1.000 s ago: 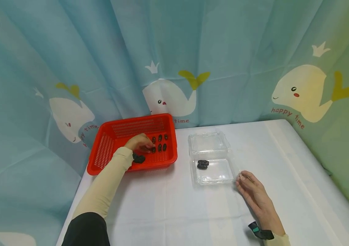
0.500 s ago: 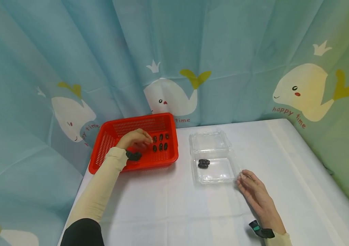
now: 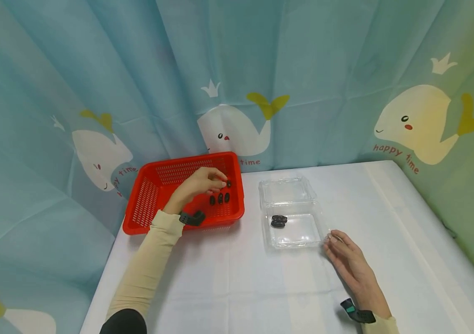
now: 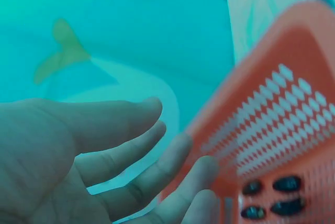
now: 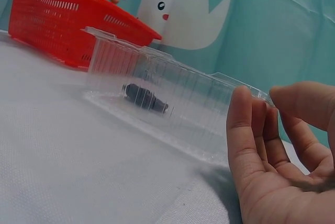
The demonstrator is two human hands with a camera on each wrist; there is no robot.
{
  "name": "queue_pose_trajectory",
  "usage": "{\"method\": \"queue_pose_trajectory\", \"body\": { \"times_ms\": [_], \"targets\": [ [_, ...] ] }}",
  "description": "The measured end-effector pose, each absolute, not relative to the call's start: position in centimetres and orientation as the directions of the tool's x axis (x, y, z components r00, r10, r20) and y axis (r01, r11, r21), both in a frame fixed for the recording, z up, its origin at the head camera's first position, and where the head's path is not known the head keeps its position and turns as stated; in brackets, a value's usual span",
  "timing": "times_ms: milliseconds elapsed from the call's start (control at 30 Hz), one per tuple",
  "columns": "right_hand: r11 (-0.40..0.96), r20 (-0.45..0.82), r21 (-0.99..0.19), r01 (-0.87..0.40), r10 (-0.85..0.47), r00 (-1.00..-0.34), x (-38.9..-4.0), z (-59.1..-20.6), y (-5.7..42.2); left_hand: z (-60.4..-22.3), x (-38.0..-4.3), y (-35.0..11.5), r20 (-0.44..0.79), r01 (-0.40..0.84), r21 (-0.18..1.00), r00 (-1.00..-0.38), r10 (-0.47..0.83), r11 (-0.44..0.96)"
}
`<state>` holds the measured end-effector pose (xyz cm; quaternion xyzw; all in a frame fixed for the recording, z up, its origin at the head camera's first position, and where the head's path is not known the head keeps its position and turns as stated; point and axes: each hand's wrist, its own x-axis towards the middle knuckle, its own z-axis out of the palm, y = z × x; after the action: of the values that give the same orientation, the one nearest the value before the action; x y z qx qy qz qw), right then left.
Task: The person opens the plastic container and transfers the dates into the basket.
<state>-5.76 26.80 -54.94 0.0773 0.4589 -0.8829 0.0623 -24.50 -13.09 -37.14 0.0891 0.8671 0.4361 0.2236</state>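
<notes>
In the head view my left hand (image 3: 202, 181) hangs over the red plastic basket (image 3: 146, 204). Its fingers are near dark, glossy oval pieces that look like dates (image 3: 220, 198), which lie in rows on the basket's right side. The left wrist view shows this hand (image 4: 63, 145) with loosely bent, spread fingers and nothing between them. My right hand (image 3: 353, 266) pinches the near right corner of a clear plastic clamshell box (image 3: 303, 232) between thumb and fingers. Its lid (image 3: 287, 191) is folded back. Several similar dark dates (image 3: 279, 221) sit together at the box's left side.
Basket and box stand on a white-covered table (image 3: 253, 287), the basket left of the box. A blue curtain (image 3: 316, 83) with whale prints hangs close behind both. The basket's perforated wall (image 4: 272, 114) rises beside the left hand.
My left hand drew back slightly to the left from the dates, then moved right and up over the far row, hiding part of it. My right hand has kept its hold on the box.
</notes>
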Motion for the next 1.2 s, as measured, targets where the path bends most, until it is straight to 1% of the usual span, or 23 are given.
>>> {"method": "queue_pose_trajectory", "body": {
  "times_ms": [133,300,467,800,1067,1200],
  "targets": [
    [-0.542,-0.227,-0.817,0.199,-0.016,-0.974,-5.9,-54.9,26.8,-37.1,-22.9,-11.6,-0.241,0.033,0.805,-0.894,0.377,0.593],
    [-0.525,-0.243,-0.825,0.210,-0.005,-0.970,-6.1,-54.7,26.7,-37.6,-20.7,-9.5,-0.220,0.058,0.825,-0.884,0.412,0.563],
    [-0.525,-0.234,-0.827,0.201,-0.003,-0.972,-6.1,-54.6,26.6,-38.3,-19.5,-7.5,-0.187,0.089,0.847,-0.873,0.451,0.524],
    [-0.488,-0.293,-0.840,0.238,0.039,-0.955,-6.1,-54.2,26.4,-40.1,-18.5,-4.8,-0.118,0.145,0.872,-0.864,0.489,0.467],
    [-0.459,-0.364,-0.836,0.301,0.052,-0.930,-6.1,-53.7,26.5,-41.6,-18.0,-2.6,-0.068,0.256,0.827,-0.838,0.541,0.500],
    [-0.456,-0.377,-0.834,0.312,0.057,-0.925,-6.1,-53.4,26.4,-42.1,-18.2,-1.7,-0.063,0.283,0.818,-0.820,0.568,0.500]
  ]
}}
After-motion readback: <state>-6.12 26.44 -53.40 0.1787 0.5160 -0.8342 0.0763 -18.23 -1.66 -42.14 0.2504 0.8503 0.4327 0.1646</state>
